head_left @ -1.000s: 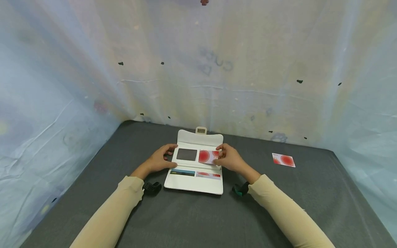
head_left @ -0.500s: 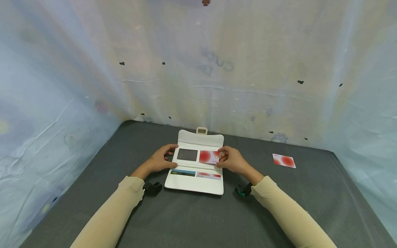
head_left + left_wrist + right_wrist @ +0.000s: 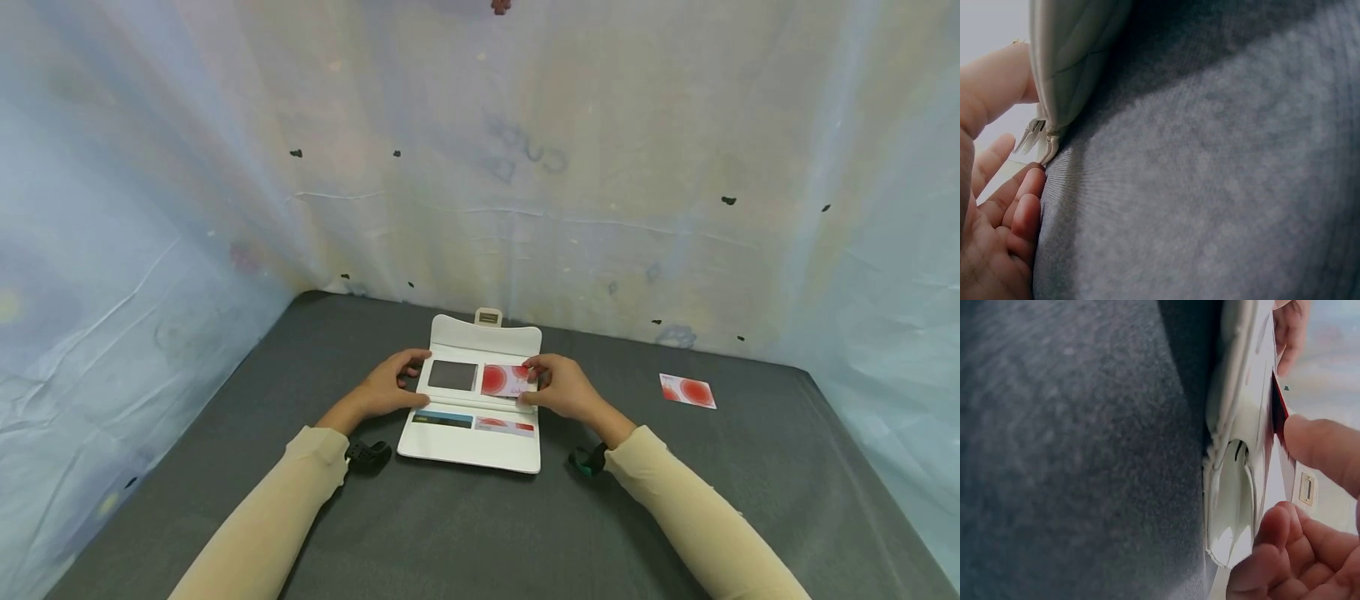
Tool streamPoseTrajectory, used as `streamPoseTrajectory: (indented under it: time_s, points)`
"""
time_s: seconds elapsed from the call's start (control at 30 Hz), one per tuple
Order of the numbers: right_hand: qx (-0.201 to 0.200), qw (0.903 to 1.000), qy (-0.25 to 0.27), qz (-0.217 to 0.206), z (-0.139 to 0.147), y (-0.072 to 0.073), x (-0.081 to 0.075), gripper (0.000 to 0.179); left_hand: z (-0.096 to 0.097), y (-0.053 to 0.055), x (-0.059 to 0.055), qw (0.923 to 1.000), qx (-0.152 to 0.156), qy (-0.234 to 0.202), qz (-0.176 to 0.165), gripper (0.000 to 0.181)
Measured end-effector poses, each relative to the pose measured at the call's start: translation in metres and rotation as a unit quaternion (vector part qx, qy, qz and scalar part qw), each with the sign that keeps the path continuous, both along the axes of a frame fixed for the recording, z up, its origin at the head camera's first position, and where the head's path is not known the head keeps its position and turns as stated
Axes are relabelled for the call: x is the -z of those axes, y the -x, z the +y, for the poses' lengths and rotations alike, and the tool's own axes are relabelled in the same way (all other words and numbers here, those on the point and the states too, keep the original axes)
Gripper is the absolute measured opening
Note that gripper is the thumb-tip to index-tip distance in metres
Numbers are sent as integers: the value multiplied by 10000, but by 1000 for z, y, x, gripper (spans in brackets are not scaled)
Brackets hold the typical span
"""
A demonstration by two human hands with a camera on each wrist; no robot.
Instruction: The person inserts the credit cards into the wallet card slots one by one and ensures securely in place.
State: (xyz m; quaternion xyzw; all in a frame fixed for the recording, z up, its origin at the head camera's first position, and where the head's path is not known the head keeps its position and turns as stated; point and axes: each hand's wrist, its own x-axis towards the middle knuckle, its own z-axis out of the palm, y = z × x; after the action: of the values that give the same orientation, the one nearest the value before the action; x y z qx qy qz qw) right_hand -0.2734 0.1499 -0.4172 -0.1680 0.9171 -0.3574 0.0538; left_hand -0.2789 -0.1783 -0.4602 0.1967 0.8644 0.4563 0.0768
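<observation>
A white wallet (image 3: 468, 450) lies unfolded on the dark cloth, its flap and clasp tab pointing away. My left hand (image 3: 386, 385) holds its left edge, thumb low and index finger near the upper corner. With thumb and fingers, my right hand (image 3: 564, 389) pinches the right edge of a red and white card (image 3: 501, 380), which lies at the right window of the upper panel. How deep the card sits in the slot is hard to tell. In the right wrist view the thumb (image 3: 1319, 447) touches the card's dark, red-edged side.
A second red and white card (image 3: 687, 390) lies alone to the right. The lower panel holds a blue and black card (image 3: 442, 418) and another red and white card (image 3: 504, 426) in slots. A pale patterned curtain (image 3: 480, 183) borders the table's back and sides.
The right hand's fingers have shifted slightly rightward along the card's right edge since a second ago. Left hand and wallet stay essentially in place.
</observation>
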Motion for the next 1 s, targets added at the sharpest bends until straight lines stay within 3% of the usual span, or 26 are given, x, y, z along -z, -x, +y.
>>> streamPoseTrajectory:
  time_s: [0.37,0.67,1.0]
  points:
    - [-451,9957,-563,573,-11,5,1,49,1,-1,-2,10000,-37,-49,-32,76]
    - [-817,9904,-738,840,-20,10,1,45,0,1,3,10000,-35,-14,54,76]
    - [-967,9830,-1073,1135,-34,16,2,39,0,3,5,9998,-171,115,11,77]
